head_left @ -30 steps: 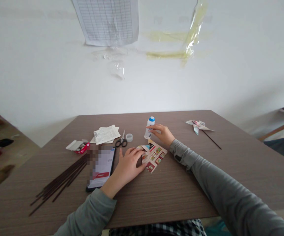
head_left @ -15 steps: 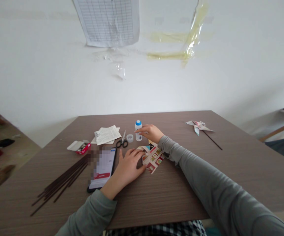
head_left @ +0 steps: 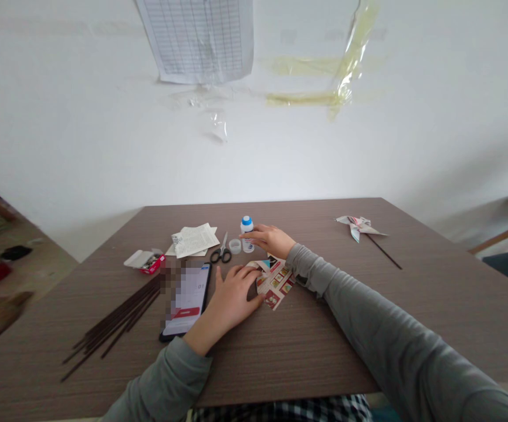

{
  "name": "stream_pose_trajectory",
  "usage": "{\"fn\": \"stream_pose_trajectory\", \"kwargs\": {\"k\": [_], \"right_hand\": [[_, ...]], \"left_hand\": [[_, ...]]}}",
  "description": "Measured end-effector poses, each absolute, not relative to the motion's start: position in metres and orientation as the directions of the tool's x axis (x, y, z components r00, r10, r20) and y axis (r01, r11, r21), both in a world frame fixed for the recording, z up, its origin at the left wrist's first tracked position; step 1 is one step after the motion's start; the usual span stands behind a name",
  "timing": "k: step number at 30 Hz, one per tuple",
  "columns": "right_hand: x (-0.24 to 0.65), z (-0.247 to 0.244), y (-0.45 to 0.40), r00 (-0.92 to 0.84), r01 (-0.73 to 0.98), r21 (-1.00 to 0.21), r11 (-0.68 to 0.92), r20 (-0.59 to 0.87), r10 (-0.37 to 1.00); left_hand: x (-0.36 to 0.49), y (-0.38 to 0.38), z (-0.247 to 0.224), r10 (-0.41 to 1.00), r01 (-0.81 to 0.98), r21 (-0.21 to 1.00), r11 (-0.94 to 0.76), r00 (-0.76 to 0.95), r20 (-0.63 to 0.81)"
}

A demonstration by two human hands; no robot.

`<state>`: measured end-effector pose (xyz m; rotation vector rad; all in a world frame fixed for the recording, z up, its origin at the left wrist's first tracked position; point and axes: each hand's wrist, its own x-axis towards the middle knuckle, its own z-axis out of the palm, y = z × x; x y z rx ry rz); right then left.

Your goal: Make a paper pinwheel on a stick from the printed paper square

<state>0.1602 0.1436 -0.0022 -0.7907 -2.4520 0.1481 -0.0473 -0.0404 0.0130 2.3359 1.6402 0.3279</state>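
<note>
My right hand [head_left: 274, 240] reaches to a small white glue bottle with a blue cap [head_left: 247, 234]; its fingertips are at the bottle's side, and whether they grip it is unclear. The bottle stands upright. My left hand [head_left: 234, 296] lies with fingers spread on the left part of a printed, partly folded paper [head_left: 275, 284]. A small clear round cup [head_left: 235, 246] stands left of the bottle, beside scissors with black handles [head_left: 221, 253].
A phone [head_left: 186, 310] and several dark sticks [head_left: 117, 319] lie left of my left hand. Behind them are an open red box [head_left: 151, 262] and stacked paper pieces [head_left: 195, 240]. A paper pinwheel on a stick [head_left: 358, 225] lies at the back right.
The whole view has shifted slightly. My hands keep nearly the same places, the right at the bottle and the left on the paper.
</note>
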Motion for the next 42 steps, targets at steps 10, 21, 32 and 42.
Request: {"fn": "stream_pose_trajectory", "kwargs": {"k": [10,21,32,42], "right_hand": [[0.194,-0.001,0.12,-0.614,0.491,-0.34,0.802,0.518,0.595],[0.26,-0.009,0.044,-0.679,0.372,-0.335,0.865,0.537,0.5],[0.248,-0.023,0.012,-0.793,0.452,-0.117,0.884,0.4,0.459],[0.24,-0.022,0.003,-0.77,0.52,-0.056,0.852,0.402,0.496]], "left_hand": [[-0.047,-0.042,0.017,0.946,0.889,0.345,-0.302,0.324,-0.006],[-0.047,-0.042,0.012,0.945,0.884,0.343,-0.316,0.327,0.027],[-0.046,-0.043,0.008,0.948,0.885,0.345,-0.312,0.314,0.051],[-0.046,-0.044,0.008,0.944,0.876,0.353,-0.328,0.323,0.075]]}}
